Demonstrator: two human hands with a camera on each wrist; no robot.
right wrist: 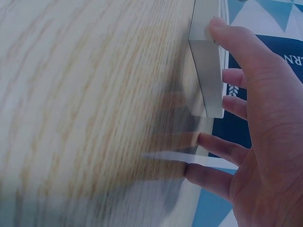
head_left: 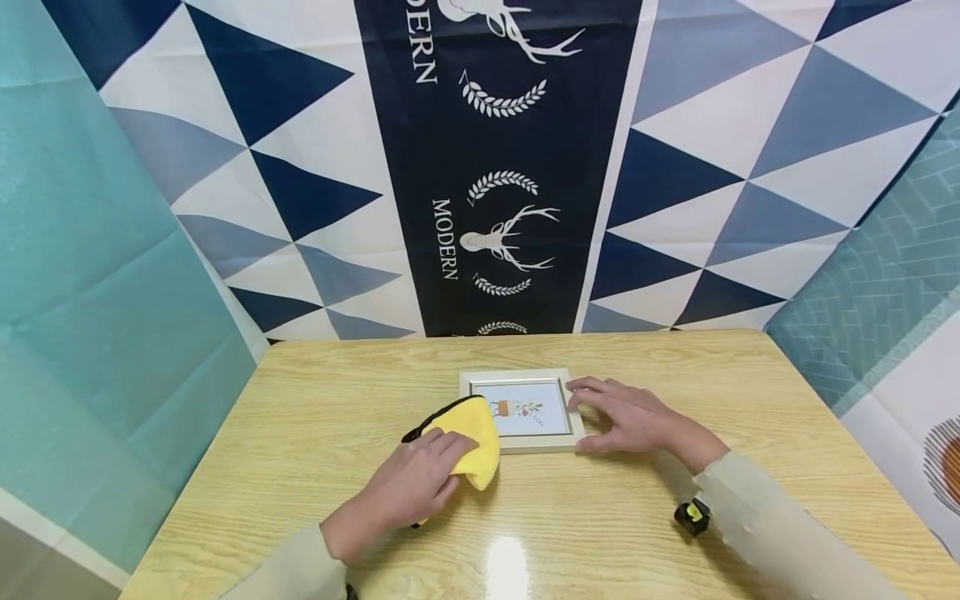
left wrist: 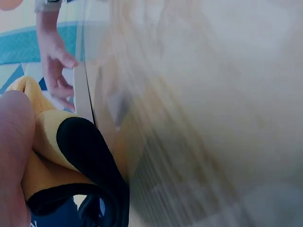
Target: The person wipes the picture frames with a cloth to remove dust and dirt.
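A light picture frame (head_left: 536,445) lies flat on the wooden table (head_left: 360,375), its print of a small potted plant facing up. My left hand (head_left: 416,483) grips a yellow cloth (head_left: 483,442) with black edging, bunched over the frame's left part and covering its lower left corner. In the left wrist view the folded cloth (left wrist: 47,130) hides most of the fingers. At the frame's right end, my right hand (head_left: 626,415) holds the border between thumb and fingers. In the right wrist view the thumb touches the frame's side (right wrist: 208,78); the two lower fingers are off the frame.
A patterned backdrop (head_left: 510,167) with triangles and deer heads rises behind the table's far edge. Teal sheets (head_left: 112,292) hang at both sides. A small black and yellow device (head_left: 692,517) sits by the right sleeve. Light glares on the near tabletop.
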